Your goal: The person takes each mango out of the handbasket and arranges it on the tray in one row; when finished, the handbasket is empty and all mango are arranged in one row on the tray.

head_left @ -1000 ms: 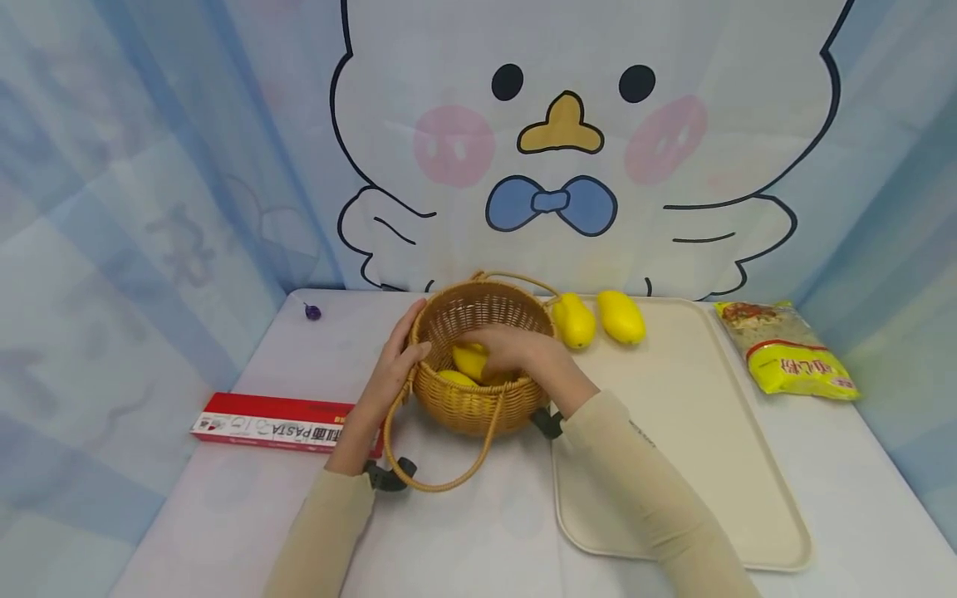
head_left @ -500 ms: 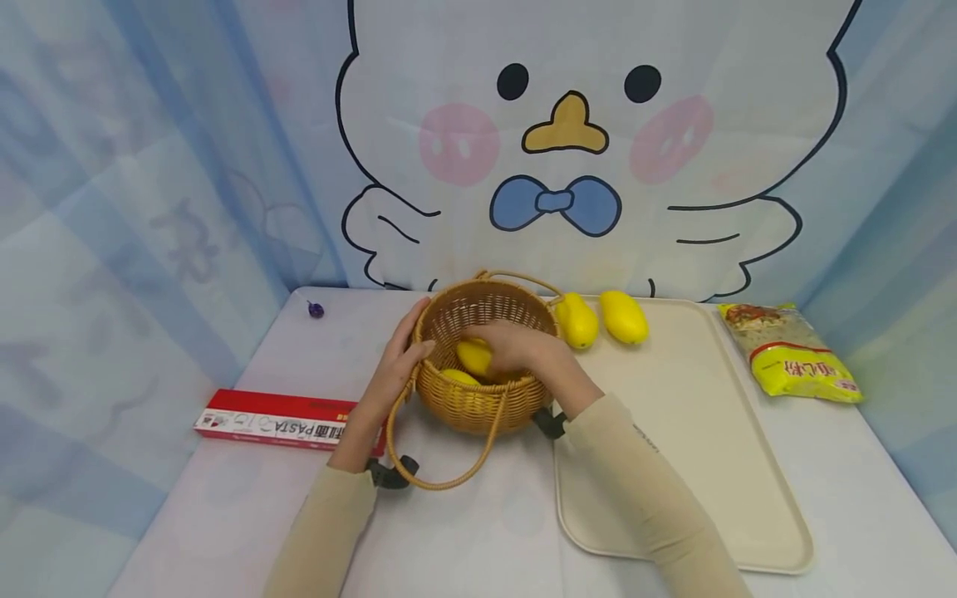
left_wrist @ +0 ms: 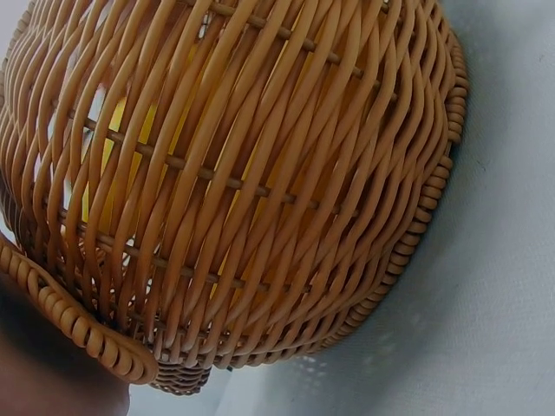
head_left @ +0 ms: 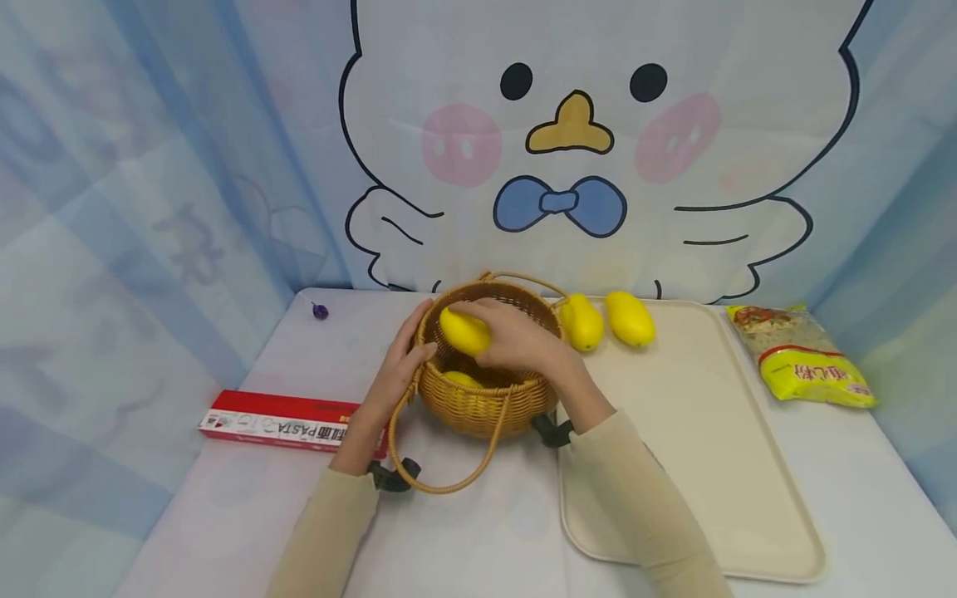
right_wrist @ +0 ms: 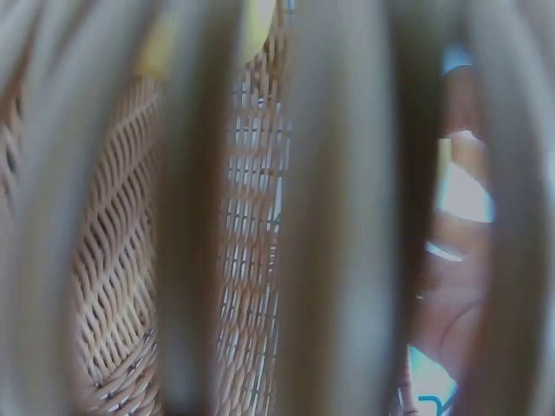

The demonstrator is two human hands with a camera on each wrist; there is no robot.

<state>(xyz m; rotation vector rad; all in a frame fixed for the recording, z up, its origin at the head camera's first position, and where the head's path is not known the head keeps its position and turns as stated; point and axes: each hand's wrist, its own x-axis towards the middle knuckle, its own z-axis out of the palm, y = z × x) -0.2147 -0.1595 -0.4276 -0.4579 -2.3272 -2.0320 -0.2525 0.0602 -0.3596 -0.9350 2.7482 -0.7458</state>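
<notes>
A round wicker basket (head_left: 478, 412) stands at the middle of the table, its front handle hanging down. My left hand (head_left: 398, 370) holds its left rim, the thumb over the edge and the fingers along the outside. In my right hand (head_left: 516, 334) is a yellow mango (head_left: 463, 332), held up at the basket's mouth. Below it, another yellow mango (head_left: 463, 379) lies inside, partly hidden by the front wall. The left wrist view is filled by the basket's weave (left_wrist: 260, 173), with yellow showing through. Blurred strands cross the right wrist view before the inner wall (right_wrist: 251, 217).
Right of the basket lies a beige tray (head_left: 688, 448), with two yellow mangoes (head_left: 581, 322) at its back left. A yellow food bag (head_left: 803, 357) sits beyond the tray. At left are a red pasta box (head_left: 280, 420) and a small purple object (head_left: 320, 311).
My right hand has lifted a mango from the basket's bottom toward the rim, up and slightly left. My left hand keeps its hold on the basket. The head view has shifted slightly.
</notes>
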